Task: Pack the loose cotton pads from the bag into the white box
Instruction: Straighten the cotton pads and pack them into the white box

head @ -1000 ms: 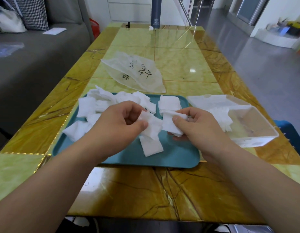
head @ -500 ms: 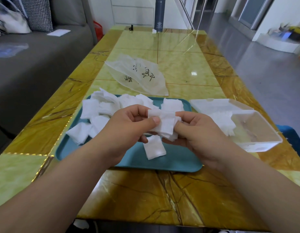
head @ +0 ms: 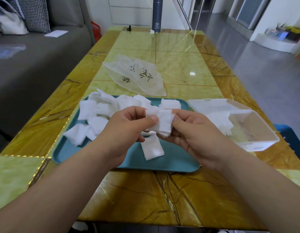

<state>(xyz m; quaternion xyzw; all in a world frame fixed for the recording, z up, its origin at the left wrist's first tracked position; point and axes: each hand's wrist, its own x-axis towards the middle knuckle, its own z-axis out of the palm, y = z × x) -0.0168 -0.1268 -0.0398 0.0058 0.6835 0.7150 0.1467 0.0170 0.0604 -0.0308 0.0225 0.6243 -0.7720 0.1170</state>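
My left hand [head: 127, 130]: thumb on top and fingers curled beneath, pinching the left edge of a small stack of cotton pads [head: 160, 122].
My right hand [head: 192, 132]: fingers curled round the stack's right edge, gripping it from below and from the side.
The stack: held in the air between both hands, above the teal tray [head: 171, 160]. Its lower edges are uneven and a few pads stick out.
Single pad [head: 151, 147]: lying flat on the tray, just under my hands.
Loose pile [head: 95, 113]: many pads heaped on the tray's left and back, some overhanging the rim.
White box [head: 246, 130]: open, just beside the tray on my right, with its lid [head: 211, 106] folded back. A batch of pads [head: 218, 118] already sits at its near-left end.
Bag [head: 137, 76]: flat on the table [head: 145, 190] beyond the tray, and it looks emptied.
What could go wrong: the stack isn't squared, so I think a loose pinch on the way to the box could let the bottom pads slip out. A ragged stack might also catch on the box wall or knock over the pads already inside.
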